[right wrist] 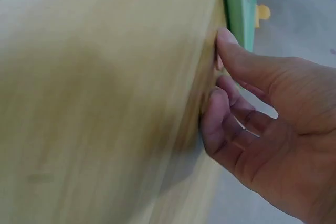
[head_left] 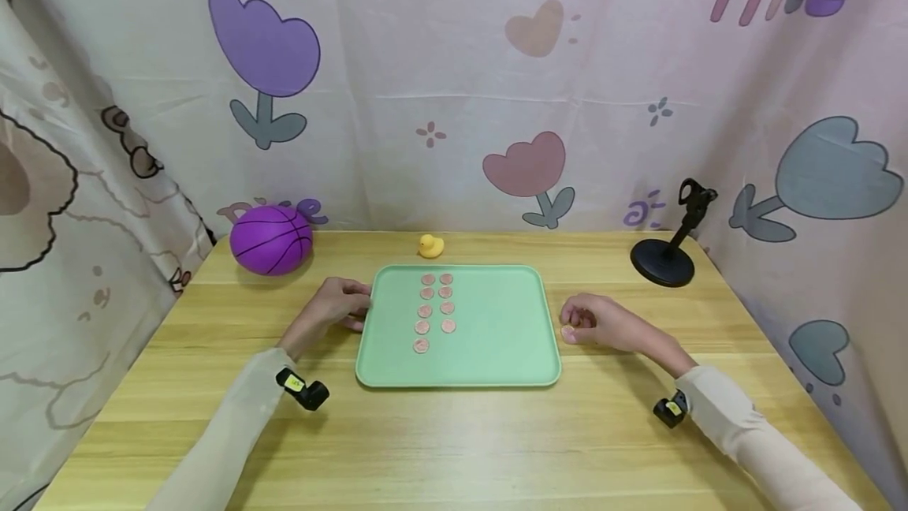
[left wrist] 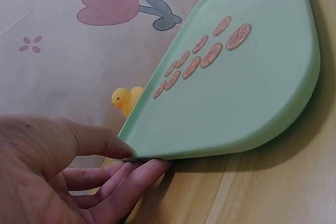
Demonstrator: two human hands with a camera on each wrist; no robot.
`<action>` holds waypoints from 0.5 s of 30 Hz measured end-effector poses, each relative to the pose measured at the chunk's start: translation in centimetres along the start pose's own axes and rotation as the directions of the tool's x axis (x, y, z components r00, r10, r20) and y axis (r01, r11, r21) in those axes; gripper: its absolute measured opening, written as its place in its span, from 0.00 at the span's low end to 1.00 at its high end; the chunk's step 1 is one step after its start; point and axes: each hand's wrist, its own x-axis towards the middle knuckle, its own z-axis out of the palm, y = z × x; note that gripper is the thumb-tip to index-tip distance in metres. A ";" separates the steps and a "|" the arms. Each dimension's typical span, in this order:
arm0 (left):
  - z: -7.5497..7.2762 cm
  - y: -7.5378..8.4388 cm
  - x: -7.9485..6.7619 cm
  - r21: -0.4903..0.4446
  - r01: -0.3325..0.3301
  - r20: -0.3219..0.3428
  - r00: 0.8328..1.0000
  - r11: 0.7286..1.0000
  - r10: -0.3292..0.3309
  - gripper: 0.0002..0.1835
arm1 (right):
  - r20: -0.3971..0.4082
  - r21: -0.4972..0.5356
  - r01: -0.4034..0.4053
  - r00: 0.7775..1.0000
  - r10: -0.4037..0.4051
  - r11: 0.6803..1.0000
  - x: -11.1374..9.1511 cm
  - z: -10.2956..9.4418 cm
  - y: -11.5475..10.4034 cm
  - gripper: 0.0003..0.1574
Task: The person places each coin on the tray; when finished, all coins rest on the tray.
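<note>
A pale green tray lies on the table and bears several copper-coloured coins in two columns, the left one longer. At the tray's left edge, my left hand grips the rim. The left wrist view shows the thumb on top of the rim and the fingers underneath. Just beyond the tray's right edge, my right hand holds one coin low at the tabletop, between thumb and curled fingers. Those fingers partly hide that coin in the right wrist view.
Behind the tray stands a yellow rubber duck. A purple ball rests at the back left of the wooden table. At the back right is a black stand with a round base. A patterned curtain hangs behind.
</note>
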 end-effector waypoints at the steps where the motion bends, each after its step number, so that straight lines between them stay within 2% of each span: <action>1: 0.1 0.0 0.0 0.000 -0.001 0.002 1.000 1.000 0.001 0.22 | -0.012 -0.001 0.001 1.000 -0.001 1.000 0.0 0.1 0.0 0.12; 3: 0.4 0.1 0.2 -0.002 0.005 0.004 1.000 1.000 -0.005 0.22 | -0.032 -0.011 -0.023 0.999 0.023 1.000 0.0 0.1 0.0 0.10; 5: 0.8 0.2 0.3 -0.007 0.014 0.004 1.000 1.000 -0.014 0.22 | -0.062 -0.010 -0.092 0.994 0.091 0.996 0.1 -0.2 -0.1 0.10; 8: 1.3 0.5 0.5 0.008 0.014 0.007 1.000 1.000 -0.015 0.21 | -0.139 0.013 -0.197 0.971 0.197 0.980 0.0 -1.2 -0.5 0.09; 10: 1.5 0.6 0.6 0.016 0.014 0.009 1.000 1.000 -0.014 0.21 | -0.189 0.065 -0.234 0.952 0.242 0.970 -0.1 -1.8 -1.0 0.08; 12: 1.7 0.8 0.6 0.021 0.011 0.015 1.000 1.000 -0.011 0.21 | -0.199 0.141 -0.212 0.951 0.237 0.967 0.0 -2.0 -2.1 0.07; 15: 1.9 0.9 0.7 0.012 0.010 0.020 1.000 1.000 -0.010 0.21 | -0.136 0.284 -0.141 0.973 0.185 0.948 0.8 -1.0 -4.3 0.07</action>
